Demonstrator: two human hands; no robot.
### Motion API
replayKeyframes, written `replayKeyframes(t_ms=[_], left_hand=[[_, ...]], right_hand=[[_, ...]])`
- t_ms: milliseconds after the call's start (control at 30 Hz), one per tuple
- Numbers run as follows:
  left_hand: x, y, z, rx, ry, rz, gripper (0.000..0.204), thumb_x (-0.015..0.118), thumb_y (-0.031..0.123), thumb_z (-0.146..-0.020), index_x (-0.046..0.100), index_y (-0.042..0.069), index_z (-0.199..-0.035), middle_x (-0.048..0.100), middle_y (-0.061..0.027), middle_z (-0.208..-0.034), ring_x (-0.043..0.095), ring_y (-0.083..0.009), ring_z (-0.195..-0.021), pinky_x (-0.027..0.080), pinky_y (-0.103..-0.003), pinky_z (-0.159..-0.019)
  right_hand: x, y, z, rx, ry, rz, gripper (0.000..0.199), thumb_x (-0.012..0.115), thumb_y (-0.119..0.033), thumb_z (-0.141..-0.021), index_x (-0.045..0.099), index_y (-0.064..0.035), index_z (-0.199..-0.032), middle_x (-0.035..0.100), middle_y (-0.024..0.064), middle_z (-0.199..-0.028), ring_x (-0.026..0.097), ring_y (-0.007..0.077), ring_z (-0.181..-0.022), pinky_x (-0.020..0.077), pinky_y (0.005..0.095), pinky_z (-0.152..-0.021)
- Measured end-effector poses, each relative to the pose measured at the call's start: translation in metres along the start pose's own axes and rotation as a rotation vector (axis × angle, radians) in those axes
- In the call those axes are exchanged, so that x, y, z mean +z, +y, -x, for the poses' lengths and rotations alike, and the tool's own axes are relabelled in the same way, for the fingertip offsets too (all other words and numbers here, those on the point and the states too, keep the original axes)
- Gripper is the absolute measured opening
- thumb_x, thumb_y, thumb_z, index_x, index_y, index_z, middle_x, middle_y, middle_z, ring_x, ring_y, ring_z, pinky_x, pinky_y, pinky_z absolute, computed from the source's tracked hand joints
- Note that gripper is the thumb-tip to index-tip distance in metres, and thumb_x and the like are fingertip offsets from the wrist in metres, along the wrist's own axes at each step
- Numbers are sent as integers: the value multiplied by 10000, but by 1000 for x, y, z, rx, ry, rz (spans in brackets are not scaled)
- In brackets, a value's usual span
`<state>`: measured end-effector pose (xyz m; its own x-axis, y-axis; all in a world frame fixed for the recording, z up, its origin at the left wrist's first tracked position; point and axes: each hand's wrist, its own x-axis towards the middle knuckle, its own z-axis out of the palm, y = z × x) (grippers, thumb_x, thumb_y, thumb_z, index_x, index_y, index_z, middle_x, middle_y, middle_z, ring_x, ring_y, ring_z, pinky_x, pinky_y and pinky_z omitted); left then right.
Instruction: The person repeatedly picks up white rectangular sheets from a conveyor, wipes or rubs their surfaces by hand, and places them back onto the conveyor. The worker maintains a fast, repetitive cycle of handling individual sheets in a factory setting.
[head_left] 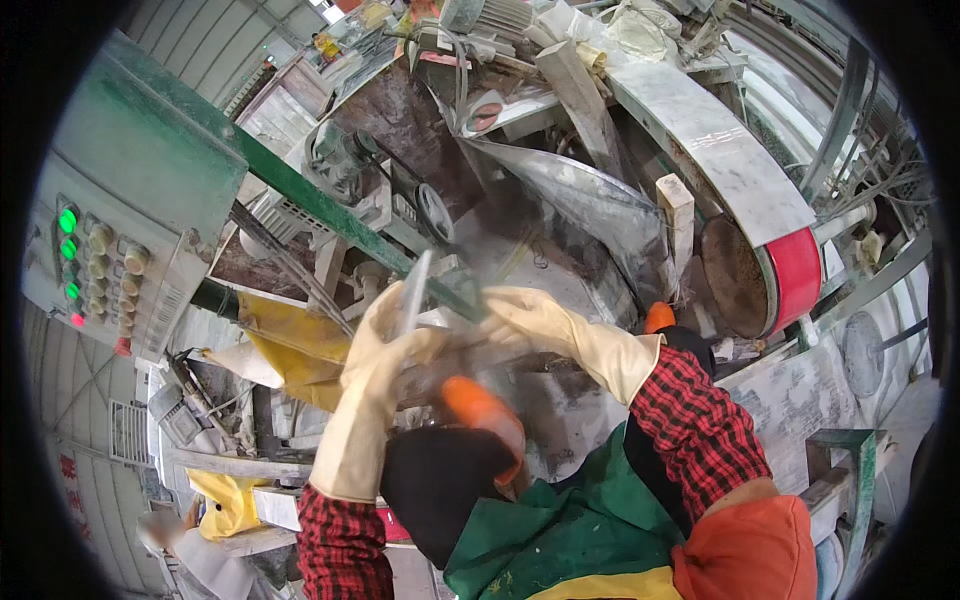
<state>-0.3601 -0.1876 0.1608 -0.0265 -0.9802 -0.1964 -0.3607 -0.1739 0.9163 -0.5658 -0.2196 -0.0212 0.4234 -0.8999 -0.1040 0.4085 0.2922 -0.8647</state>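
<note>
Both my hands wear cream rubber gloves, with red-and-black checked sleeves above the cuffs. My left hand (385,345) is closed around a thin, pale, flat piece (415,290), held on edge and pointing up. Facing it, my right hand (535,320) reaches in from the right with its fingers bent together. Its fingertips meet a dark greenish patch beside the piece; motion blur hides what they grip. A green metal beam (330,215) runs down behind the hands. Below them, an orange boot-like shape (485,415) shows past my green apron (560,530).
To the left stands a control panel (110,260) with lit green buttons. On the right is a belt machine (715,150) with a red end (797,280). A motor (345,160) and pulley (433,212) sit beyond the beam. Yellow sheeting (300,345) hangs left of my hands.
</note>
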Motion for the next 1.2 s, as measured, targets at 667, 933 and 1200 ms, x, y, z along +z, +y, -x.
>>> replayKeyframes(t_ms=[667, 933, 1200], left_hand=[[58, -68, -62, -106, -215, 171, 404, 496, 383, -1028, 635, 53, -1215, 675, -17, -1047, 616, -98, -903, 496, -256, -800], [57, -61, -53, -51, -231, 84, 423, 507, 383, -1031, 646, 37, -1230, 678, -5, -1041, 609, -74, -886, 485, -231, -794], [40, -67, -57, -52, -118, 129, 426, 533, 371, -1024, 635, 13, -1231, 688, -54, -1077, 638, -121, -929, 512, -267, -820]], right_hand=[[8, -48, 24, -196, 183, 3, 418, 741, -177, -918, 596, -20, -1277, 685, 64, -1138, 665, 129, -964, 535, 292, -859], [-29, -49, -6, -278, 541, 47, 308, 750, -328, -926, 708, -25, -962, 687, 7, -815, 606, 69, -665, 495, 227, -612], [20, -34, 31, -125, 343, 132, 463, 744, -297, -929, 631, 37, -1230, 732, 105, -950, 682, 138, -733, 545, 258, -628]])
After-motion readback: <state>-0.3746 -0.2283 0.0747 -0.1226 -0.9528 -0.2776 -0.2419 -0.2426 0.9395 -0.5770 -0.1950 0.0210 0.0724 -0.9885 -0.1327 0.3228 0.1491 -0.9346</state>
